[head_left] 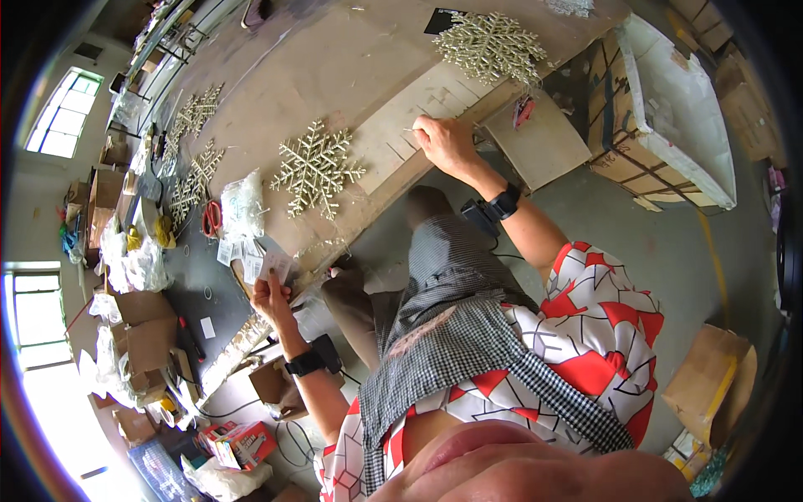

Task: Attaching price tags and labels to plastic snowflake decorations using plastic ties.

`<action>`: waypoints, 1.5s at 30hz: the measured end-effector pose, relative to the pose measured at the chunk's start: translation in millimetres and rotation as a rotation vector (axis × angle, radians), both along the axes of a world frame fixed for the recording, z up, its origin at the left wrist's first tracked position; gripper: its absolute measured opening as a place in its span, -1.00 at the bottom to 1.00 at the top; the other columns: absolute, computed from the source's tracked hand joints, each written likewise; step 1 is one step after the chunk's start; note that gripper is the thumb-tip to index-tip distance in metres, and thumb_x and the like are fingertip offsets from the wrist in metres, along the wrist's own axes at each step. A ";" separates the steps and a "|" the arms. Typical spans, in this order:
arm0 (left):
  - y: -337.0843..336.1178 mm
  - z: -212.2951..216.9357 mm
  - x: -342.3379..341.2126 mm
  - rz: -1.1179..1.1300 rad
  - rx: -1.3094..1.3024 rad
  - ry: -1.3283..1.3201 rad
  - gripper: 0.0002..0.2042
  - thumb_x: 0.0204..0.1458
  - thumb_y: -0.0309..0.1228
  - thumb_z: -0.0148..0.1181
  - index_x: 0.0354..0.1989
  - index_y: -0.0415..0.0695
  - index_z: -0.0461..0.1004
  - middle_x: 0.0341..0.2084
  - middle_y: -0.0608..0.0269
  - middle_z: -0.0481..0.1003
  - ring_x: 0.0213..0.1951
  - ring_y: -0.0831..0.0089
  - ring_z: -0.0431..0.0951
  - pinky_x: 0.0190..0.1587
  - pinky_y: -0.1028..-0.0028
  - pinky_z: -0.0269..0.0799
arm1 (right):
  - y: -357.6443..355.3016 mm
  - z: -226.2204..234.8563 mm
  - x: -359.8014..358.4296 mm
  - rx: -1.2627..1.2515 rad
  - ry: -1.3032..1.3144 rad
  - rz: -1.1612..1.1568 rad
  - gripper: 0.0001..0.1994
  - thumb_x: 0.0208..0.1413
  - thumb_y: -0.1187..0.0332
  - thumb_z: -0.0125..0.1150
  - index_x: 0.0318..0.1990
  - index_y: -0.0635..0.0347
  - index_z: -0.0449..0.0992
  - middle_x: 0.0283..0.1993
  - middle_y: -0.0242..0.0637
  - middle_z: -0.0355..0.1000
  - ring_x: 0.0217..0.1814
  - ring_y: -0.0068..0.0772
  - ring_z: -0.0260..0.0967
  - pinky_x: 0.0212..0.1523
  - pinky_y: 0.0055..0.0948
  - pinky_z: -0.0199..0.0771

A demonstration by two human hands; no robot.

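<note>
At the table's left corner, my left hand [272, 299] has its fingers closed on a white printed label [277, 264]. More white labels [251, 266] lie just beyond it, below a clear plastic bag of small pale pieces [243, 207]. My right hand [448, 147] is over the light board [378, 138] near the front edge, fingers pinched. A thin pale tip sticks out from them, too small to name. Between the hands, flat on the table, rests a glittery gold snowflake ornament [316, 170]. Beyond my right hand is a stack of similar gold snowflakes [489, 46].
Red-handled scissors [212, 217] lie left of the bag, near more gold snowflakes [197, 180]. A cardboard box [538, 138] stands against the table's right front. Farther right is a large lined carton [669, 117]. Boxes and plastic bags [134, 259] crowd the left side.
</note>
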State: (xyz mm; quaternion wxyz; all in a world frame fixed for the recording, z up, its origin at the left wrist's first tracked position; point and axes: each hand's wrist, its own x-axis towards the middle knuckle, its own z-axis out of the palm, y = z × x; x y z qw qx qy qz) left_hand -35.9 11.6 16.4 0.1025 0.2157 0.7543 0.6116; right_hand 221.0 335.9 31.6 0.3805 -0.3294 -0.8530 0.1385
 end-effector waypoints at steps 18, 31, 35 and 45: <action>-8.9 -9.8 -30.0 0.138 -0.011 -0.015 -0.73 0.13 -0.21 0.10 -0.55 -0.08 0.38 -0.79 0.42 0.33 -0.80 0.74 0.21 -0.79 0.70 0.05 | -7.9 1.9 -2.2 -0.015 0.119 0.108 -0.90 0.01 0.38 0.16 -0.46 0.09 0.36 -0.63 -0.23 0.38 -0.58 -0.13 0.39 -0.57 -0.26 0.32; -12.4 -10.5 -36.9 0.051 -0.088 -0.006 -0.89 0.03 -0.42 0.19 -0.43 -0.19 0.48 -0.68 0.39 0.42 -0.73 0.75 0.27 -0.74 0.70 0.10 | -3.0 -0.5 -0.4 -0.033 0.085 0.212 -0.89 0.05 0.33 0.11 -0.42 0.11 0.35 -0.59 -0.23 0.40 -0.54 -0.11 0.39 -0.53 -0.22 0.34; -10.2 -8.7 -36.5 0.089 -0.098 -0.020 -0.85 0.02 -0.42 0.19 -0.53 -0.19 0.46 -0.70 0.38 0.42 -0.73 0.73 0.27 -0.72 0.69 0.10 | -3.7 3.4 -0.4 -0.045 0.048 0.210 -0.90 0.05 0.34 0.10 -0.43 0.11 0.35 -0.59 -0.21 0.40 -0.53 -0.10 0.39 -0.52 -0.22 0.34; -4.6 -10.3 -34.8 0.082 -0.081 -0.054 -0.89 0.02 -0.43 0.20 -0.46 -0.21 0.49 -0.66 0.36 0.45 -0.73 0.73 0.29 -0.73 0.69 0.10 | 2.5 3.9 0.9 -0.007 0.016 0.235 -0.91 0.04 0.37 0.11 -0.45 0.11 0.37 -0.64 -0.19 0.36 -0.58 -0.08 0.36 -0.56 -0.22 0.30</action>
